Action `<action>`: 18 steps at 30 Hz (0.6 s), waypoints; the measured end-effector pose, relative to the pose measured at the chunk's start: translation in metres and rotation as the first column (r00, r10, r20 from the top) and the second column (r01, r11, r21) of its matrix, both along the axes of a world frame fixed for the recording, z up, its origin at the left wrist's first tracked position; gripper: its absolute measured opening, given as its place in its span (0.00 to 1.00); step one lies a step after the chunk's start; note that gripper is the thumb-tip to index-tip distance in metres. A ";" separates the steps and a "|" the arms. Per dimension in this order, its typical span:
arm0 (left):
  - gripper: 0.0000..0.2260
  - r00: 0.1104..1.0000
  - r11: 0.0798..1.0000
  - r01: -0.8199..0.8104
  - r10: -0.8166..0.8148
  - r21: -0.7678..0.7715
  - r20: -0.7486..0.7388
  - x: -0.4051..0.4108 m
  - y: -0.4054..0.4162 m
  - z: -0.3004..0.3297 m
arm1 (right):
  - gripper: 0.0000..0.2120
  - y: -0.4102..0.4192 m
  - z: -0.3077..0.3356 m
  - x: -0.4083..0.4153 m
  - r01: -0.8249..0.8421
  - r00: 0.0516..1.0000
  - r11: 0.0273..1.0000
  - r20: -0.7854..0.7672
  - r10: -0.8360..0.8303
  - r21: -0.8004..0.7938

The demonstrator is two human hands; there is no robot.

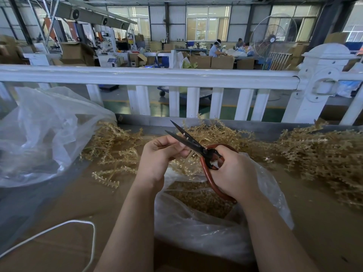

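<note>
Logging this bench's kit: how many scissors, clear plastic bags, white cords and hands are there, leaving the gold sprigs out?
Scissors: 1
Clear plastic bags: 2 (left bag, bag under the hands)
White cord: 1
Hands: 2 (left hand pinching a gold sprig, right hand gripping the scissors)
Total: 6

Nothing written can be read anywhere. A small yellow warning sign (163, 40) at upper centre of the frame is too small to make out.
</note>
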State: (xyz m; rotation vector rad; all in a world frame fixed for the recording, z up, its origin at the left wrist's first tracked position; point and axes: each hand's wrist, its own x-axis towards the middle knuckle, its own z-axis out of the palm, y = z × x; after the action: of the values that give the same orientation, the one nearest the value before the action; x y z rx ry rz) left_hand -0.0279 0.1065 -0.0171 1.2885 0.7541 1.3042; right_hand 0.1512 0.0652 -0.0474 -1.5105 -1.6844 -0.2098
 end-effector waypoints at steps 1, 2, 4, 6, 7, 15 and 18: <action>0.07 1.000 1.000 0.006 -0.006 -0.005 0.010 0.000 0.000 0.000 | 0.14 0.000 0.000 0.000 -0.004 1.000 1.000 -0.007 0.004 0.007; 0.07 1.000 1.000 0.011 -0.011 -0.007 0.017 0.001 0.000 0.000 | 0.15 0.000 0.000 0.000 -0.009 1.000 1.000 -0.011 0.009 0.018; 0.06 0.999 1.000 0.023 -0.022 -0.009 0.027 0.001 -0.001 0.000 | 0.18 0.001 -0.001 0.001 -0.018 1.000 0.999 -0.014 0.018 0.032; 0.07 0.999 0.999 0.031 -0.031 -0.011 0.033 0.000 -0.001 0.000 | 0.18 0.002 -0.002 0.001 -0.026 1.000 0.999 -0.013 0.026 0.037; 0.07 0.999 0.999 0.035 -0.035 -0.013 0.038 0.000 -0.001 0.000 | 0.18 0.003 -0.002 0.001 -0.029 0.999 0.999 -0.014 0.030 0.039; 0.12 0.996 0.998 0.050 -0.047 -0.039 0.070 0.002 0.000 0.000 | 0.21 0.003 -0.002 0.001 -0.032 0.999 0.998 -0.031 0.033 0.045; 0.14 0.997 0.998 0.056 -0.055 -0.020 0.047 0.002 0.000 -0.001 | 0.20 0.003 -0.002 0.001 -0.023 0.999 1.000 -0.027 0.024 0.021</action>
State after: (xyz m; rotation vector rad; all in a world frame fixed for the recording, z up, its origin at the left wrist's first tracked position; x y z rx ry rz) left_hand -0.0262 0.1062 -0.0176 1.2501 0.6932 1.2739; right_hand 0.1522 0.0683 -0.0498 -1.4713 -1.6726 -0.1932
